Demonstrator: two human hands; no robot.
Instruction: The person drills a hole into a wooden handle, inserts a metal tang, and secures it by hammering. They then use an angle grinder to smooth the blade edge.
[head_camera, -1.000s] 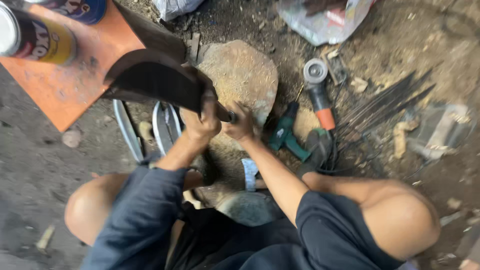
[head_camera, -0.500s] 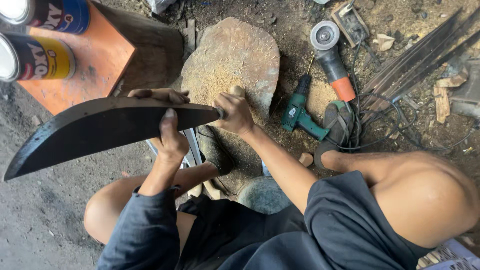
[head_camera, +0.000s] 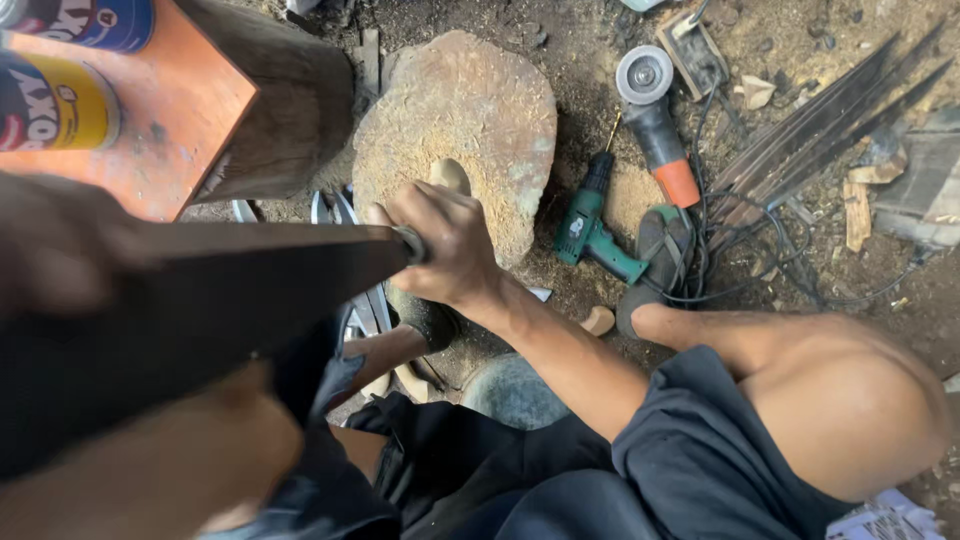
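A large dark curved blade (head_camera: 200, 310) fills the left half of the head view, raised close to the camera. My right hand (head_camera: 445, 245) grips its handle end, with a pale wooden handle tip (head_camera: 450, 175) showing above the fist. My left hand (head_camera: 50, 250) is a blurred shape at the far left, lying on the blade's upper side. Below the right hand lies a big flat stone (head_camera: 460, 120) on the dirt.
An orange stool top (head_camera: 170, 120) with two cans (head_camera: 55, 100) stands at the upper left on a wooden block. A green drill (head_camera: 590, 225), an angle grinder (head_camera: 655, 115), cables and metal strips (head_camera: 830, 110) lie on the right. My bare knee (head_camera: 850, 400) is at the lower right.
The blade has risen toward the camera and now covers much of the left side. My left hand moved along it to the far end; my right hand stayed at the handle.
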